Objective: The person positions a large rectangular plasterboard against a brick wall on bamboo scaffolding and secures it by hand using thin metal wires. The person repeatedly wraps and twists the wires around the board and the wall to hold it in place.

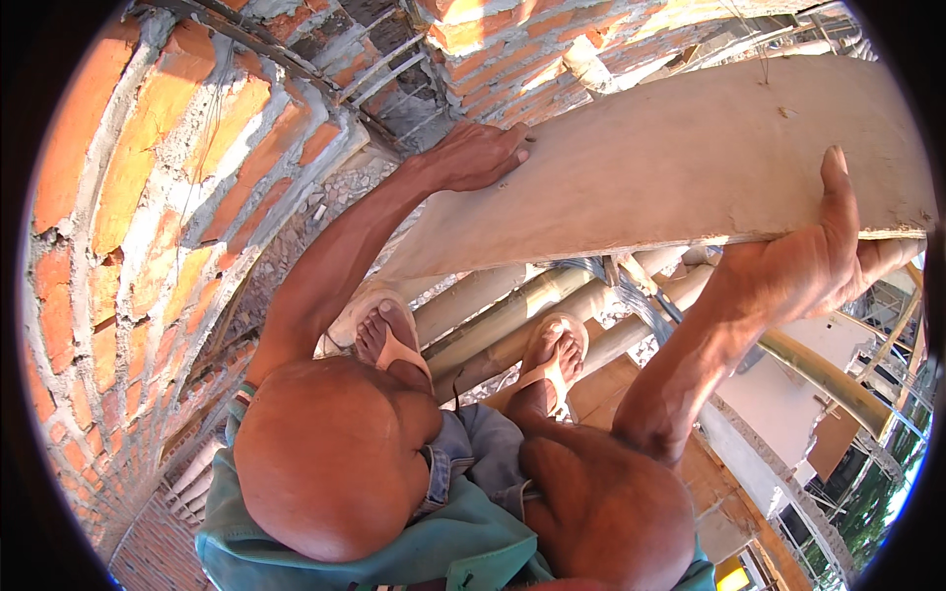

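A long plywood board [670, 167] stretches across the upper part of the view, out to the right rim. My left hand [483, 158] is closed at the board's far left edge, its fingers curled in and partly hidden. Along the near edge, at the right, my right hand [798, 266] grips the board with the thumb up over the top face and the other fingers out on the underside. Below the board, my sandalled feet [552, 360] stand on bamboo poles [493, 325] and boards.
A brick wall [168, 187] rises close on the left, and another brick wall [512, 49] stands beyond the board. Dark wire ties [631, 295] bind the poles near my right foot. A bamboo pole [833, 379] runs off at the right, above a drop with lower structures.
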`<action>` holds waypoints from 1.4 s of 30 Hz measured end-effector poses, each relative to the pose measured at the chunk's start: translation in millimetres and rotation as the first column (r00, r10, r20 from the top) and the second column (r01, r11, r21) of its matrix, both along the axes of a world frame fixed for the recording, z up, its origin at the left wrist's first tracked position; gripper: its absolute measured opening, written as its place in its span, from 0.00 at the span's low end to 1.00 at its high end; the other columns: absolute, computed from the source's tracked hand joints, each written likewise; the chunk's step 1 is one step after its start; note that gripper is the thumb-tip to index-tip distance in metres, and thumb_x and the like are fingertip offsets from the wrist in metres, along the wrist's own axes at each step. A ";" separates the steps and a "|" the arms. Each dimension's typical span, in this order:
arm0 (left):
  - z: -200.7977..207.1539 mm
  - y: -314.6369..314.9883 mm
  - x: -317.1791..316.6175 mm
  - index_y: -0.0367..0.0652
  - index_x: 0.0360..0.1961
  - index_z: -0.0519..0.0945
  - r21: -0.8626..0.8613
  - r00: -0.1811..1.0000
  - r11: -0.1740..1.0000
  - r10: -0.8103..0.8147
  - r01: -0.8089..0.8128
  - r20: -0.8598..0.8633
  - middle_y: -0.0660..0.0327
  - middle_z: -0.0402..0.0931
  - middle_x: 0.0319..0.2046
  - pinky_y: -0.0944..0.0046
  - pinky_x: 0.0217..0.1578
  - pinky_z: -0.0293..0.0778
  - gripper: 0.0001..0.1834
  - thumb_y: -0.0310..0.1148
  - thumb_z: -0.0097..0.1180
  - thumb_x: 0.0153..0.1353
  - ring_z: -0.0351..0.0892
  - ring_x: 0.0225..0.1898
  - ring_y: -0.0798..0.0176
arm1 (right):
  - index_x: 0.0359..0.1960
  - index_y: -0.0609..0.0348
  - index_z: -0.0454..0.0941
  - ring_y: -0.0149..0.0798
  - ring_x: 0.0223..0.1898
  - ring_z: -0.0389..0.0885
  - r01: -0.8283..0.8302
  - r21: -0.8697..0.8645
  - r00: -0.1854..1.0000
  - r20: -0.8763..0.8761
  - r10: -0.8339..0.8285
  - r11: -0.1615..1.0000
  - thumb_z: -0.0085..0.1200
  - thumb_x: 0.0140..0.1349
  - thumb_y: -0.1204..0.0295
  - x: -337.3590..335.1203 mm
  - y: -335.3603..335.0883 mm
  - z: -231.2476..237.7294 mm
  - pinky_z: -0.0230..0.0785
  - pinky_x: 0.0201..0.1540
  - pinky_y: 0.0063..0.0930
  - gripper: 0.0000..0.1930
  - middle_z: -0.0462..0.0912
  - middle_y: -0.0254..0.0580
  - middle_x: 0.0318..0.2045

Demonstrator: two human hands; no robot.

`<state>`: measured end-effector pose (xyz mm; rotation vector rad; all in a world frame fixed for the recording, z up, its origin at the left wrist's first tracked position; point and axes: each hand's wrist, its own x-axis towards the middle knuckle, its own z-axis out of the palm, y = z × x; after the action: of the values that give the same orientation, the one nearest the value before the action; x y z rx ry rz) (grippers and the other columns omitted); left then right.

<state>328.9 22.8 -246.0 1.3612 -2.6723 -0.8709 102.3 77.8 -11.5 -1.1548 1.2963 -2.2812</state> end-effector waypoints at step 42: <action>-58.1 18.8 26.8 0.48 0.64 0.79 -0.197 0.847 0.975 -0.016 -0.105 -0.531 0.55 0.83 0.50 0.56 0.46 0.84 0.28 0.22 0.60 0.61 0.86 0.47 0.52 | 0.76 0.47 0.60 0.46 0.55 0.80 0.065 -0.004 0.992 -0.108 -0.065 0.998 0.63 0.52 0.83 27.4 -13.5 4.9 0.87 0.54 0.44 0.46 0.73 0.48 0.62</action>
<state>355.6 41.7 -304.1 0.9509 -2.2172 -0.7757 129.7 64.4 -6.7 -1.2698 1.3912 -2.2933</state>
